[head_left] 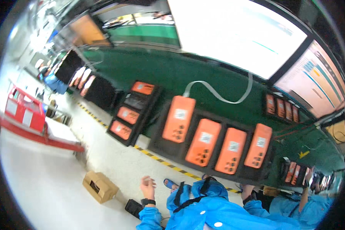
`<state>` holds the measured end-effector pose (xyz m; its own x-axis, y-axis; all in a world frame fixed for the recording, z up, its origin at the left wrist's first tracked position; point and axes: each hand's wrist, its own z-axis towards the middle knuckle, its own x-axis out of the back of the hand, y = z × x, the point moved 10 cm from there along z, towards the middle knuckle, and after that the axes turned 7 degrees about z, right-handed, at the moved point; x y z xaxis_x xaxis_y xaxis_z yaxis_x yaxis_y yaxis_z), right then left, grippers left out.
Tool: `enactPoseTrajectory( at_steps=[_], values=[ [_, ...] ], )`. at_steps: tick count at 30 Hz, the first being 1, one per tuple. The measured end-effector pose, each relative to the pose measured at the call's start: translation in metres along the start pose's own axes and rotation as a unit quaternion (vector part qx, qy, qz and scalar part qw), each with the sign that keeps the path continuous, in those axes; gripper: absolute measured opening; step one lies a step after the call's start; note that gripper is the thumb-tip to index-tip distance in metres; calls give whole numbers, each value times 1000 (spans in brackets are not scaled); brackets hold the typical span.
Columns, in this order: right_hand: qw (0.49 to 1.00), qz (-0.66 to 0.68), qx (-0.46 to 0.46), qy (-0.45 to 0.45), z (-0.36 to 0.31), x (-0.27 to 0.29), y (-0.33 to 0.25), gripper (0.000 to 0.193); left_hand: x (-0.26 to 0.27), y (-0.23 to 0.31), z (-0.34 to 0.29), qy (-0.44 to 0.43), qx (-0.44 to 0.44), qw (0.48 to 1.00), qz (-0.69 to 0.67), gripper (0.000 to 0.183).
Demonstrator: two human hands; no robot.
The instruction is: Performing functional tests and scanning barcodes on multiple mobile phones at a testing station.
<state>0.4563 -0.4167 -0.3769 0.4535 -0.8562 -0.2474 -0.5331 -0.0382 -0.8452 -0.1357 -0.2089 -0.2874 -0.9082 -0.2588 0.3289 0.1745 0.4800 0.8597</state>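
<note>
My left hand (148, 186) hangs over the floor, away from the bench, with its loosely bent fingers apart and nothing in it. My right hand (248, 190) is by the bench's near edge; its fingers are not visible. In front of me, several orange phones lie face down in a black foam tray (253, 177), each with a white label and dark camera lenses. The leftmost phone (179, 119) sits tilted, with a flat white cable (239, 101) at its top end. Neither hand touches these phones.
Left of it stands another black tray (135, 126) with orange phones and one dark piece. Monitors (237, 30) rise behind the green bench top (149, 63). On the floor are a cardboard box (99, 186) and red rack (38, 128). A co-worker in blue (301, 207) is at right.
</note>
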Motion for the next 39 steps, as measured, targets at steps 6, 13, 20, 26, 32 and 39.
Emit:
enactPoseTrajectory(
  at_steps=[6,13,20,26,32,39],
  values=[
    [893,-309,-325,-31,-100,8,153,28,143,-282,-40,16,321,947,-25,20],
    [825,-457,-260,-208,-113,-146,221,28,268,-330,21,68,247,962,-96,19],
    [819,-397,-77,-407,-252,-528,192,31,333,-108,209,66,16,996,-59,19],
    [865,-142,-58,-479,-375,-763,202,32,401,-29,319,28,-1,999,-41,20],
    [896,-85,-35,-435,-382,-902,188,51,490,11,426,46,12,999,4,27],
    [983,74,-93,-143,-341,-948,233,49,468,161,595,-12,-80,997,6,23]
  ],
)
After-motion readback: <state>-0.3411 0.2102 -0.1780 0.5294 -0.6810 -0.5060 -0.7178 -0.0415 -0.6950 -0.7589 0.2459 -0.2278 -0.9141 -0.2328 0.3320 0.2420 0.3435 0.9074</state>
